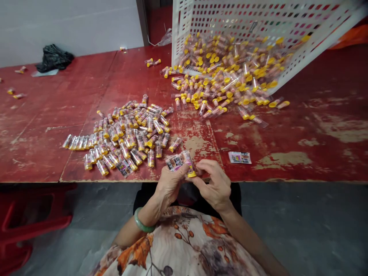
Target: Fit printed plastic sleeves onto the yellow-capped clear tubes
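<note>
And the left hand (171,182) clamps a tube (190,167) and labels (174,163), right hand (214,182) beside, its pinch unclear, with wrapped tubes (130,134) heaped left of the grip, plain tubes (198,90) aplenty remaining beyond it.

Your left grip (169,184): fingers mostly hidden behind the printed slip (173,163) and capped tube (190,167). Your right grip (215,184): fingertips partly hidden beside that tube; you cannot tell whether they pinch anything. Printed paper (239,157), right of centre: lettering too small for you to read. White basket (244,15), upper right: cut off by the top edge. Black bag (54,58), upper left: contents hidden. Red stool (34,232), lower left: blurred, cut off by the left edge. Orange item (352,38), upper right: blurred, cut off, unidentifiable.
</note>
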